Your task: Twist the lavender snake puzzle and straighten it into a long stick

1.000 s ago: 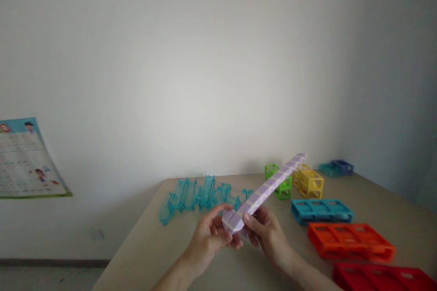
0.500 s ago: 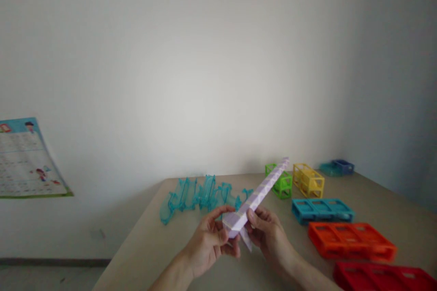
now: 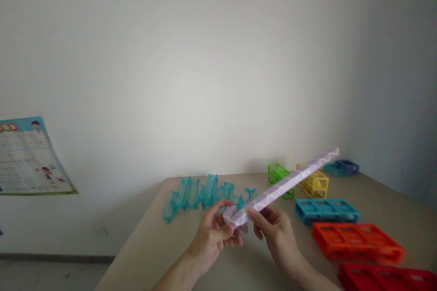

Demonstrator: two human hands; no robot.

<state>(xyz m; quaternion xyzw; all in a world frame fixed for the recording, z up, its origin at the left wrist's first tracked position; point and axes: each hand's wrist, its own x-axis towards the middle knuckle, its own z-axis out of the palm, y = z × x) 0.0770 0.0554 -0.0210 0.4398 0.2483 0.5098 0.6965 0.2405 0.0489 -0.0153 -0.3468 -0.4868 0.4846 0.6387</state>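
Observation:
Above the near part of a beige table point(image 3: 160, 245), both hands hold a long lilac and white twist-snake toy point(image 3: 290, 182). My left hand point(image 3: 213, 234) pinches its near end, where the last segment is folded. My right hand point(image 3: 275, 229) grips the straight bar just beyond that end. The bar reaches up and to the right, its far tip hanging over the coloured frames.
A pile of clear teal track pieces point(image 3: 201, 193) lies at the table's back. Open frame blocks stand on the right: green point(image 3: 278, 175), yellow point(image 3: 317, 182), teal point(image 3: 326, 211), orange point(image 3: 357, 241), red point(image 3: 385, 277), and a small blue one point(image 3: 344, 166). A poster point(image 3: 29, 159) leans on the wall.
The bar has rolled in my fingers and its far end has swung right and lower. The near end segment has been folded. The camera view shifted slightly.

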